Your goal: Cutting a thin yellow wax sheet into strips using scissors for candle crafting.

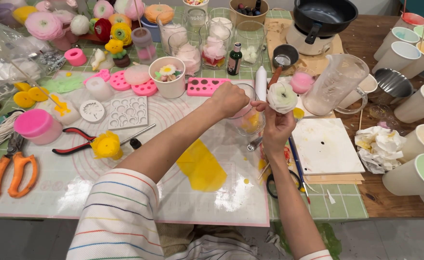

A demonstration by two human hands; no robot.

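Observation:
My right hand [275, 126] holds up a pale white-green wax flower [282, 97] by its underside, above the table's middle. My left hand [230, 98] is closed just left of it, fingers reaching toward the flower's base; whether it pinches anything is hidden. Under both hands stands a clear glass cup [247, 119] with yellow and pink traces inside. A small brush [255, 142] pokes out below the cup.
A white silicone mat [183, 159] carries a yellow smear, a yellow flower [107, 145], red pliers [74, 140], orange scissors [8, 174] and moulds. A white tile [325, 147], a measuring jug [336, 83], paper cups [417, 175], jars and a pot [324, 15] crowd the back and right.

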